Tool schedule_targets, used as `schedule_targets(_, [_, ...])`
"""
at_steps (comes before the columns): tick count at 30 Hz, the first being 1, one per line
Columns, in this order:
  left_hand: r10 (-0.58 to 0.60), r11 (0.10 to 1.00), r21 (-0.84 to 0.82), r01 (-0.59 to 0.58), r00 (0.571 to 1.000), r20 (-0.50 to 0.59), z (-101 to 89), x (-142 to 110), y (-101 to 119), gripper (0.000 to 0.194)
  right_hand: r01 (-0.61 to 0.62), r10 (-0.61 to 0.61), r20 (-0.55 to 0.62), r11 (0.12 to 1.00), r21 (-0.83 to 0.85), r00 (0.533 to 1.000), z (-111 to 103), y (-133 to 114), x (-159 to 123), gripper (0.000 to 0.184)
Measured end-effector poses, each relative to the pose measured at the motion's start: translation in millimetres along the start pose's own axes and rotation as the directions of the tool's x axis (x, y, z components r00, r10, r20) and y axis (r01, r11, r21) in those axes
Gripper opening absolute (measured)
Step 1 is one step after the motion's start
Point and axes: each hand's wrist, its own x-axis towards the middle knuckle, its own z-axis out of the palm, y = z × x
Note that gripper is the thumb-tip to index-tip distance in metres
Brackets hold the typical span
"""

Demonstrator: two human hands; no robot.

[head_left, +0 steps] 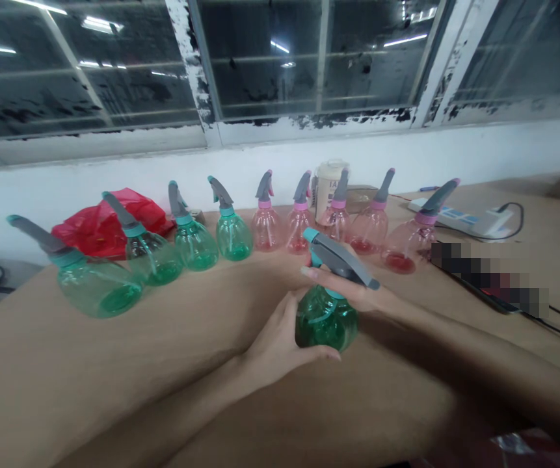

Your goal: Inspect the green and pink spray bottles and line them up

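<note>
Two hands are on one bottle (326,322), and I see both through my head camera. My left hand (272,338) is curved around the lower body, with the thumb in front and the fingers spread along the side. My right hand (352,289) is closed at the neck, under the grey sprayer (341,257), with one fingertip near its teal end; how its thumb presses, I cannot tell. So the bottle is between my two hands, above the table (162,364) or touching it, which I cannot tell. To the left of my left hand and beyond it stand four green bottles (196,247), with a red bag (108,224) behind them. Beyond my right hand are five pink bottles (365,231), and a cup (328,188) is behind them. Farther right of this hand lie a white power strip (475,224) and a dark, pixelated object (494,286).
</note>
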Motion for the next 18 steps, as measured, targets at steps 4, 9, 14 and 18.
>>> schedule_targets(4, [-0.003, 1.000, 0.000, 0.003, 1.000, 0.011, 0.3, -1.1, -0.8, 0.083, -0.031, 0.031, 0.007, 0.999, 0.009, 0.999, 0.0, 2.9, -0.6, 0.016])
schedule_targets(9, [0.005, 1.000, -0.012, -0.005, 1.000, -0.004, 1.3, -0.9, -1.4, 0.085, -0.030, 0.026, 0.042, 0.995, 0.097, 0.999, 0.7, 0.8, 0.1, 0.014])
schedule_targets(14, [0.001, 1.000, 0.000, -0.001, 1.000, -0.008, 0.7, -0.2, 0.5, 0.083, 0.014, -0.016, 0.014, 0.989, 0.146, 1.000, 1.9, 1.8, -0.9, 0.021])
schedule_targets(18, [-0.024, 1.000, 0.010, 0.024, 1.000, -0.011, 1.4, -2.5, 0.8, 0.085, 0.050, -0.050, -0.002, 0.987, 0.153, 0.999, 3.1, 4.3, -0.1, 0.021])
